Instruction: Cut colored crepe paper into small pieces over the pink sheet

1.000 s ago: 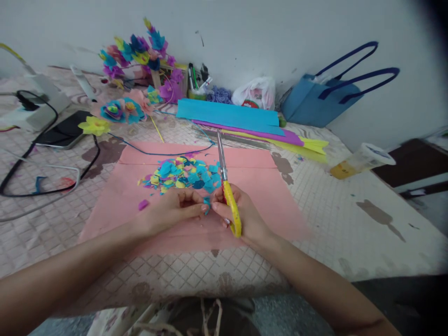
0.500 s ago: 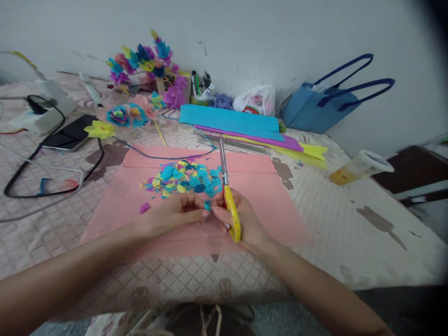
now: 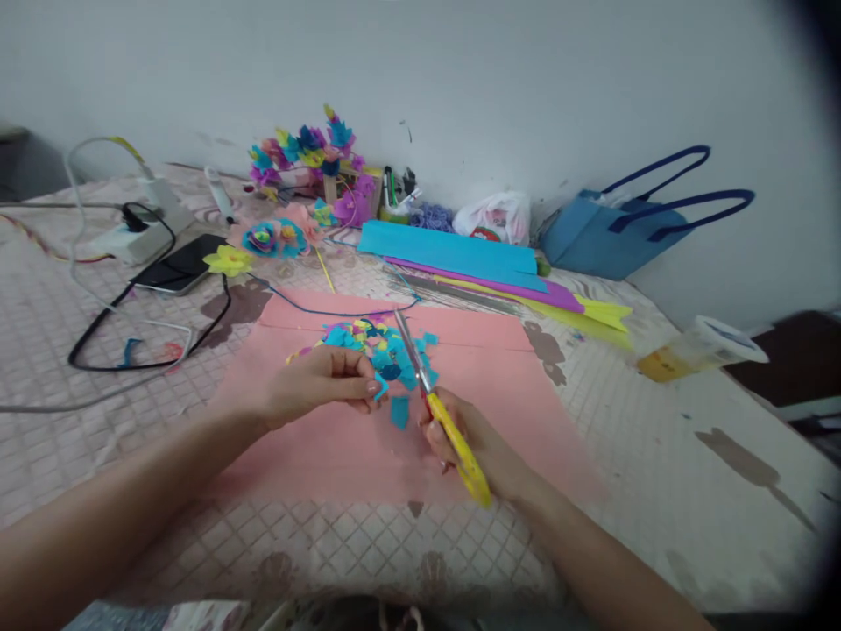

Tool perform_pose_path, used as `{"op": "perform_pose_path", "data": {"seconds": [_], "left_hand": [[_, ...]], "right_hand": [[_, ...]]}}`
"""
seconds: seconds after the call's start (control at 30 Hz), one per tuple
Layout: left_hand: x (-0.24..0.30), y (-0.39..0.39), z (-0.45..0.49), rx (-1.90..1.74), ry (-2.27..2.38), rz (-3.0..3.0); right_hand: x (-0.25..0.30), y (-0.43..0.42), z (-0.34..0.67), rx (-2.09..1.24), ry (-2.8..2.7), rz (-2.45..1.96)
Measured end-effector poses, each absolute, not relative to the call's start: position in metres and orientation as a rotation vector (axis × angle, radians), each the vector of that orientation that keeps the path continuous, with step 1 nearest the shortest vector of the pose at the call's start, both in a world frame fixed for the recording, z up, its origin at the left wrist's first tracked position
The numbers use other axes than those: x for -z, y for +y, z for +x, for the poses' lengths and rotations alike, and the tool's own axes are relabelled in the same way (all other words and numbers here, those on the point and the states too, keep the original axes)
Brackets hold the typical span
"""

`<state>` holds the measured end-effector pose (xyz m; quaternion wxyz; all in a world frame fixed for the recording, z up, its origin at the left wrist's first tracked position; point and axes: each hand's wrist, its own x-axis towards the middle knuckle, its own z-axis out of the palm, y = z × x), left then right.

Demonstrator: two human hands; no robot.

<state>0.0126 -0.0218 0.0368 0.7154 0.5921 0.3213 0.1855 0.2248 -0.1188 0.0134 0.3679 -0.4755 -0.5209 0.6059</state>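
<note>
My right hand (image 3: 483,449) is closed round the yellow handles of a pair of scissors (image 3: 437,405), whose metal blades point up and left over a heap of coloured paper scraps (image 3: 368,340). My left hand (image 3: 315,384) pinches a small blue paper piece (image 3: 381,388) at its fingertips, just left of the blades. Another blue scrap (image 3: 399,412) lies on the pink paper sheet (image 3: 315,456) between my hands. The pink sheet is spread on a quilted surface.
Folded blue, purple and yellow paper sheets (image 3: 460,254) lie behind the pink sheet. Paper flowers (image 3: 295,158) stand at the back left, with a phone (image 3: 174,267), black cable (image 3: 131,350) and power strip (image 3: 141,241). A blue bag (image 3: 604,232) and a plastic container (image 3: 696,346) are at the right.
The view has tilted, so everything sits lower in the frame. My hands have parted a little; the scissors have swung to a slant and a blue scrap now lies between the hands.
</note>
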Motion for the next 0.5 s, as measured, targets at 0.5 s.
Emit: {"op": "perform_pose_path", "data": {"seconds": [0.5], "left_hand": [[-0.04, -0.007, -0.005, -0.519, 0.598, 1.233]], "right_hand": [[-0.028, -0.12, 0.23, -1.46, -1.753, -1.466]]}}
